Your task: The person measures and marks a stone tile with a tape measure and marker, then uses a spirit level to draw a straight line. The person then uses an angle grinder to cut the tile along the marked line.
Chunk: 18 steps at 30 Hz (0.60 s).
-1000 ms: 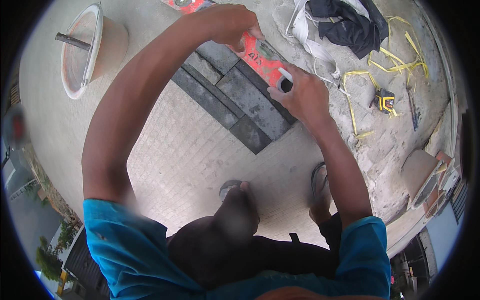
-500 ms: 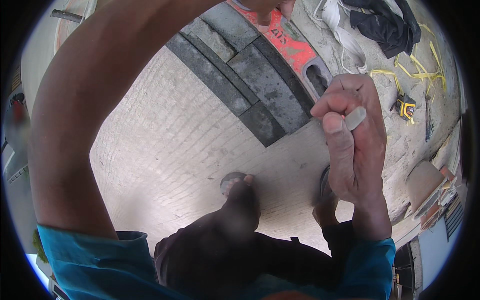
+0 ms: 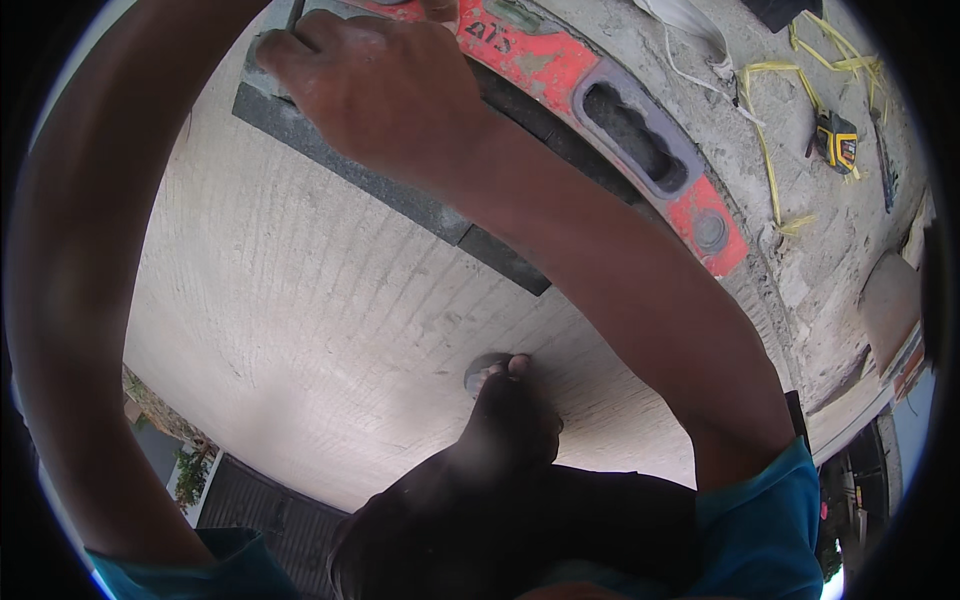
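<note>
My right hand [image 3: 385, 100] reaches across from the lower right and lies on a row of dark grey paving blocks [image 3: 330, 160] at the top left, its fingers curled over a block's far edge. Just behind the blocks lies a long red spirit level [image 3: 560, 70] with a grey handle slot. My left arm runs up the left rim. Its hand is almost wholly past the top edge; only a fingertip [image 3: 440, 10] shows, on the level.
The ground is pale patterned paving [image 3: 300, 330] with rough concrete [image 3: 800, 280] to the right. A yellow-and-black tape measure [image 3: 835, 140] with loose yellow tape [image 3: 770, 160] lies at the upper right, near a white cloth [image 3: 690, 25]. My sandalled foot [image 3: 500, 375] is below.
My right hand has swung from the level's near end leftward onto the dark blocks. The view has dropped much closer to the ground.
</note>
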Each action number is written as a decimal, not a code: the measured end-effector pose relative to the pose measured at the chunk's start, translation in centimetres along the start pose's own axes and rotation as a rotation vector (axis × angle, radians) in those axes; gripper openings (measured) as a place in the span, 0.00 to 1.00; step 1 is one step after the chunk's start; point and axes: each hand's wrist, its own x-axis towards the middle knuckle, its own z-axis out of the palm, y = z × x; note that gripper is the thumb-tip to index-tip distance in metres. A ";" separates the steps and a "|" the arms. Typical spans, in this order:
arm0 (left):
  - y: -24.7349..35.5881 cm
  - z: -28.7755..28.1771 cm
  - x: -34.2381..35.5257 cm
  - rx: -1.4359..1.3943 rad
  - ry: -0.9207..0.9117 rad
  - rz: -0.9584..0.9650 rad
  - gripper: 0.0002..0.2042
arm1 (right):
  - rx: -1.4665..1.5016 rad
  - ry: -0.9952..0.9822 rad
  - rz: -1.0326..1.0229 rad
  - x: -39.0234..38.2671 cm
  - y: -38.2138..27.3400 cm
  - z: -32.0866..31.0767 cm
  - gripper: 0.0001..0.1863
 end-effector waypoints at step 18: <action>1.3 -0.1 -1.0 0.157 0.086 0.179 0.11 | 0.145 -0.219 0.271 3.5 -1.8 5.5 0.11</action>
